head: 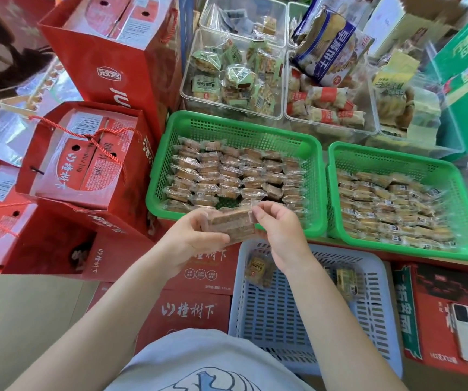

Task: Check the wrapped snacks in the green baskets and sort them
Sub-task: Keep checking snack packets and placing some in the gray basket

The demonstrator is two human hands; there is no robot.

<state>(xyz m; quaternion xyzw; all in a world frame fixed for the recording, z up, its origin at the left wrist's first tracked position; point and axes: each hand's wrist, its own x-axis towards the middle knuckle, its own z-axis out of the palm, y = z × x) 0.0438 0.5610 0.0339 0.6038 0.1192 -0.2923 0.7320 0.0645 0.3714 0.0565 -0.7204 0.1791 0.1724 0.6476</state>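
Observation:
Two green baskets stand side by side. The left green basket [235,124] holds neat rows of clear-wrapped brown snacks [227,176]; the right green basket [396,156] holds a looser pile of wrapped snacks [385,210]. Just in front of the left basket's near rim, both hands hold a small stack of wrapped brown snacks [231,224]. My left hand [196,235] cups the stack from the left and below. My right hand [280,227] pinches the wrapper at its right end.
A pale lilac basket [374,328] below my hands holds two or three wrapped snacks [258,270]. Red gift bags and boxes [86,165] crowd the left. Clear bins of other snacks [233,80] stand behind the green baskets. A phone [465,331] lies on a red box at right.

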